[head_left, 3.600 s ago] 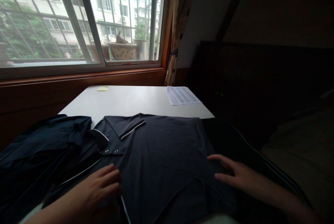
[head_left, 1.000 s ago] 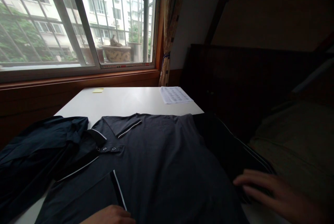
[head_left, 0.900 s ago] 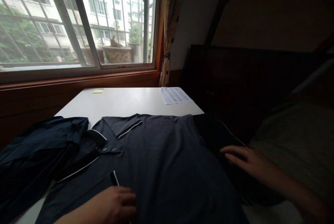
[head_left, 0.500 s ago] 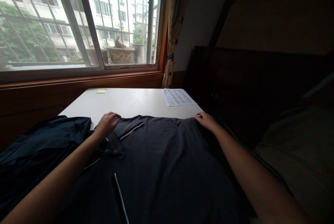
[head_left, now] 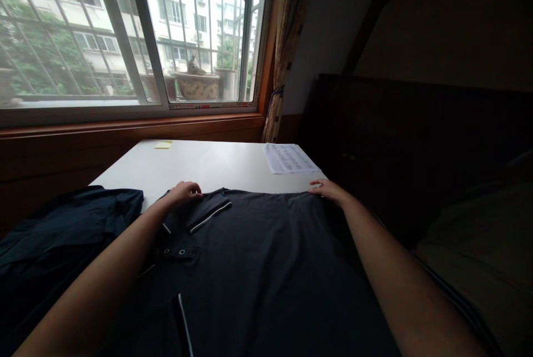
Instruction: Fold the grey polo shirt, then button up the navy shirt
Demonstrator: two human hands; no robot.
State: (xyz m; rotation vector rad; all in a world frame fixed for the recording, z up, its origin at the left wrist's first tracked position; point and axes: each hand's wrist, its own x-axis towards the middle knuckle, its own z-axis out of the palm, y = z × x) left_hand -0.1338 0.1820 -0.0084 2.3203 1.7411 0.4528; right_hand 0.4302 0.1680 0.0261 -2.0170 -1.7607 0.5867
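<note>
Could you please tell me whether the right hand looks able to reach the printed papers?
Probably yes: the right hand is at the far edge of the shirt, near the papers, with only tabletop between.

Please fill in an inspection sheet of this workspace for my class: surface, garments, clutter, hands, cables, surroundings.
Surface: white table, partly covered by clothing.
Garments: dark polo shirt, spread out, sleeves white-edged.
Clutter: yellow note, printed sheets, rumpled dark cloth at left.
Left hand: at the shirt's far edge, grip unclear.
Right hand: at the far edge, farther right, grip unclear.
Cables: nothing seen.
Surroundings: window, gathered curtain; right side too dark for detail.
</note>
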